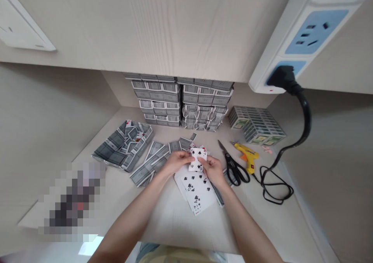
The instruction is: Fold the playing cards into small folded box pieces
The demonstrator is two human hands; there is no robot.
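Between my two hands is a small white playing card piece (197, 162) with black spades, its printed side toward me. My left hand (177, 161) pinches its left side, the thumb lying on the front. On the right side, my right hand (213, 169) grips it the same way, thumb across the face. Below the hands lies a fan of face-up spade cards (198, 191), joined or overlapping; I cannot tell which. Grey-backed card strips (150, 168) are spread on the tabletop left of my hands. Red-marked cards show partly behind the held piece.
A tray built of cards (116, 148) with loose pieces inside stands left. Stacked card-built boxes (204, 100) rise at the back. Black scissors (236, 169), a yellow glue gun (247, 156) with a looping black cord, and wrapped packs (256, 125) sit right. A power strip (309, 33) hangs above.
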